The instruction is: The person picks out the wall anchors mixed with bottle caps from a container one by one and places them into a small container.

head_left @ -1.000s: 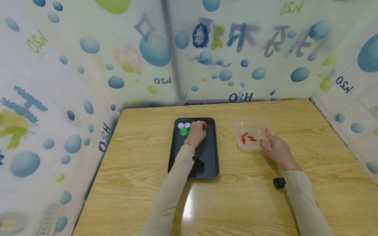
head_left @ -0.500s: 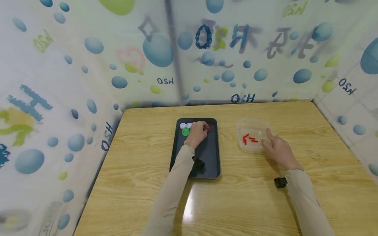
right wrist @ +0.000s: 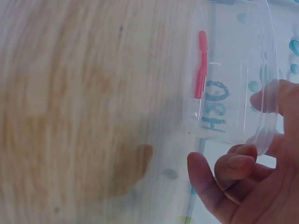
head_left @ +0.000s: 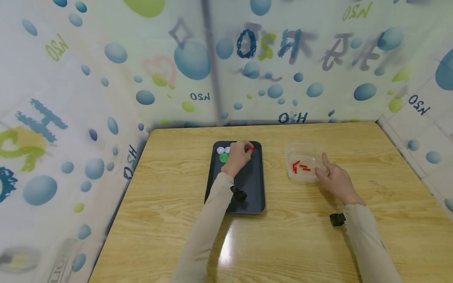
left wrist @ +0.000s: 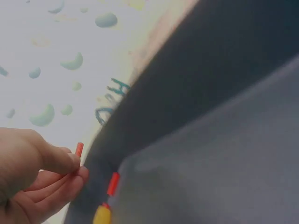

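My left hand (head_left: 238, 158) is over the far end of a dark tray (head_left: 249, 182). It pinches a small red stick (left wrist: 79, 149) between thumb and fingertips. In the left wrist view another red stick (left wrist: 113, 183) lies by the tray's wall, beside a yellow piece (left wrist: 102, 214) cut off by the frame. White caps (head_left: 221, 150) and a green cap (head_left: 223, 157) sit at the tray's far left, partly covered by the hand. My right hand (head_left: 336, 181) grips the near right side of a clear plastic container (head_left: 289, 151), thumb at its rim. Several red sticks (head_left: 303, 166) lie inside it.
The tray and container stand apart on a wooden table (head_left: 170, 177). Behind the table's far edge is a wall covering (head_left: 162, 106) with printed blue and green dots. A black wrist camera (head_left: 238, 194) hangs over the tray; another (head_left: 337, 219) is at the right wrist.
My left hand has moved slightly toward the tray's far edge, its fingertips a little higher and farther right. The right hand keeps its hold on the container. The head view has shifted slightly.
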Action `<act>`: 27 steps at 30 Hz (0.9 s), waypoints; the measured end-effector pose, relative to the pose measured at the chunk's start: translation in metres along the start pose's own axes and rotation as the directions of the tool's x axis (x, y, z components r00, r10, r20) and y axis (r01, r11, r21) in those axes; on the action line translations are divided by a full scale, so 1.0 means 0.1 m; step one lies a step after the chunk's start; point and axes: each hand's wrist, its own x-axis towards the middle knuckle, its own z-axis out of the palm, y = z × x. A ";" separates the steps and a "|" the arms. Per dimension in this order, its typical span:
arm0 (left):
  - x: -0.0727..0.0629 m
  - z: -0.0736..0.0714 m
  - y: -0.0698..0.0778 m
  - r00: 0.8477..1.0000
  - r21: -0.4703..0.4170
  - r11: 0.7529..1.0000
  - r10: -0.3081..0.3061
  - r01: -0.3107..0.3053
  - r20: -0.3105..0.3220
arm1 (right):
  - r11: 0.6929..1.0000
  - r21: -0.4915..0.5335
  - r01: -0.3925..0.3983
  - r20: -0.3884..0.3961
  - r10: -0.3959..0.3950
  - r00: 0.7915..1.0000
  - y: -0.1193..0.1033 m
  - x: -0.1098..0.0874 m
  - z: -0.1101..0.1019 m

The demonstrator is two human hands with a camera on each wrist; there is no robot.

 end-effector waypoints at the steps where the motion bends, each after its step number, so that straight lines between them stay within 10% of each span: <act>1: 0.00 0.00 0.03 1.000 -0.013 1.000 0.008 -0.008 0.000 | 1.000 0.000 -0.001 -0.003 0.001 1.000 0.00 0.00 0.00; 27: 0.13 0.23 0.40 0.988 -0.099 0.987 0.132 -0.124 0.079 | 1.000 0.002 -0.011 -0.038 0.011 0.999 0.01 0.01 0.02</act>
